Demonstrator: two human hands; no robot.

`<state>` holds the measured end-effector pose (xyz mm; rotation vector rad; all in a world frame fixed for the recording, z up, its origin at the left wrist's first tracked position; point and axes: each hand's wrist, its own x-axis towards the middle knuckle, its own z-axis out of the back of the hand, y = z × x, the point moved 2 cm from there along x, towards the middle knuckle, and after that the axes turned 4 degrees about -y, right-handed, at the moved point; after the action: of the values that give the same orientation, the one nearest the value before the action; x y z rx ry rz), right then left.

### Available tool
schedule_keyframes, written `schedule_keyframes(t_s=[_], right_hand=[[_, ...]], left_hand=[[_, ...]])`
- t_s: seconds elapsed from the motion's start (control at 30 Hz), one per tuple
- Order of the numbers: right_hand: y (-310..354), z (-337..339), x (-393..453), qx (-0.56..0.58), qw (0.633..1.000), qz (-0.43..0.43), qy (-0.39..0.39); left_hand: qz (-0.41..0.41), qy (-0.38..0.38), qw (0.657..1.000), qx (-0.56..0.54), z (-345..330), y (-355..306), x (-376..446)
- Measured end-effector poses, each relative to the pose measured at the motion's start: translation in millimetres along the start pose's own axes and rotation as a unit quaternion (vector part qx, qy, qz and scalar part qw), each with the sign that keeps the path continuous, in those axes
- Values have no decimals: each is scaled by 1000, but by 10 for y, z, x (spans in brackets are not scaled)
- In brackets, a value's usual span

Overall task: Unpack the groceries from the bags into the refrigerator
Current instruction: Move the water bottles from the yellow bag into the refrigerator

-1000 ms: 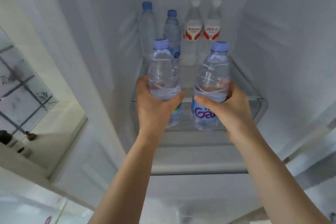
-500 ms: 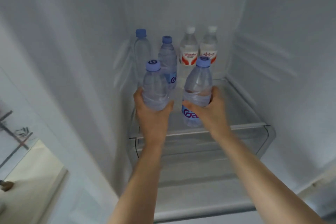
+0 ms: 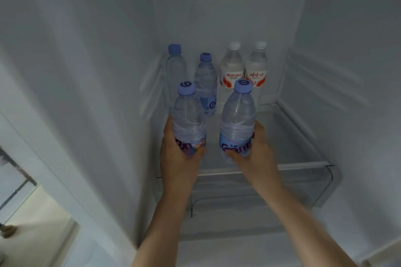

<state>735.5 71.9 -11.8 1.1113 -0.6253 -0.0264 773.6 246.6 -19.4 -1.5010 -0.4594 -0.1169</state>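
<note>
From the head camera, your left hand (image 3: 181,154) is wrapped around the lower body of one blue-capped water bottle (image 3: 188,121), and your right hand (image 3: 252,149) is clamped the same way on a second water bottle (image 3: 237,119). Both bottles stand nearly upright, long axes vertical, caps tipped slightly toward the back, and both are inside the refrigerator over the glass shelf (image 3: 303,166); whether their bases touch it is hidden by your grip.

The relation that counts is ahead of you. Four bottles already stand in a row at the back wall: two blue-capped bottles (image 3: 205,84) on the left, two white-capped bottles (image 3: 232,67) with red labels on the right. The open glass lies just in front of that row, straight beyond each hand, so each bottle probably sets down on its own side.

The bottles are clear, thin, ribbed plastic with glossy label bands; they will likely flex under a hard squeeze. The shelf is smooth glass with a pale front trim.
</note>
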Motion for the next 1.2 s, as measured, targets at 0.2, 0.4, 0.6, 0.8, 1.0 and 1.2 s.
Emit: schedule_keyframes(t_s=[0.2,0.4,0.6,0.8,1.0,1.2], right_hand=[[20,-269,264,-1,1000,-3,27],[-13,-570,597,-13,999,-5,50],[-54,-702,784,-19,997,17,66],[-74,-802,870,-31,996,45,69],[-165,-799,885,-48,995,24,80],[-115,-604,637,-125,982,-1,141]], left_hand=[[-20,-42,999,6,-151,21,175],[-30,-91,993,72,-285,234,585],[-44,-116,986,114,-333,317,785],[-45,-133,984,105,-337,317,849],[2,-127,976,179,-311,291,794],[-14,-89,973,213,-161,123,341]])
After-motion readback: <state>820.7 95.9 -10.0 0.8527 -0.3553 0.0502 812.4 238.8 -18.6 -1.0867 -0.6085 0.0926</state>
